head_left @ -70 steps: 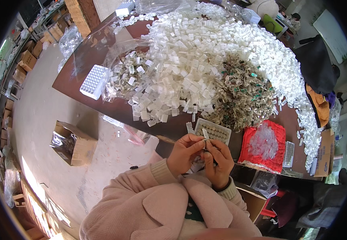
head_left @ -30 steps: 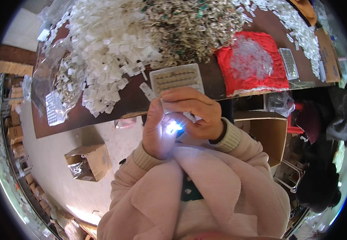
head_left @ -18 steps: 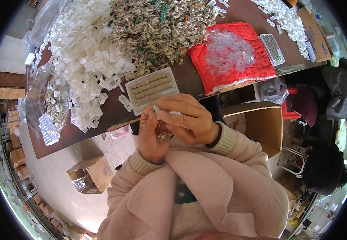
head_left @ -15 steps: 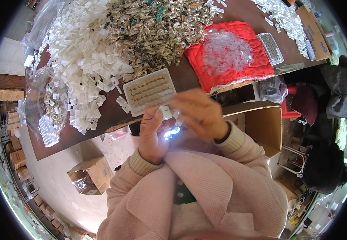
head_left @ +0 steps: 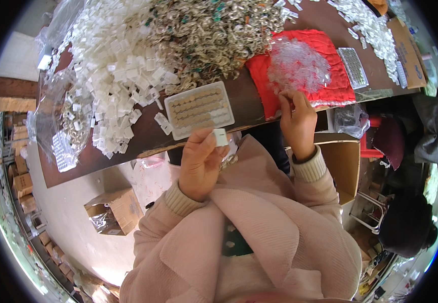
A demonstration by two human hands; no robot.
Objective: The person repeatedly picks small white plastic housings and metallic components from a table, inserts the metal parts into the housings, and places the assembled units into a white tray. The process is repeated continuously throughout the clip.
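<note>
My left hand [head_left: 199, 164] pinches a small white plastic case [head_left: 221, 137] with a slot in its face, just in front of the table's near edge. Below the case hangs a bit of clear, coiled light string [head_left: 228, 161], partly behind the fingers. Off to the right, my right hand [head_left: 298, 121] is at the near edge of a red quilted cloth [head_left: 347, 60], fingertips pinched together beside a heap of clear plastic pieces [head_left: 299, 65]. Whatever is between those fingertips is too small to tell. Near my left hand stands a white tray [head_left: 231, 113] with rows of round coin cells [head_left: 199, 106].
White plastic cases [head_left: 123, 76] form a large heap at the left of the brown table [head_left: 143, 144]. Behind the tray lies a pile of coiled light strings [head_left: 204, 35]. Another tray [head_left: 353, 68] is right of the cloth. Cardboard boxes [head_left: 123, 212] stand below the table.
My right hand has moved away from the case to the red cloth on the right. The light string was glowing before and is now dark. My left hand still holds the case.
</note>
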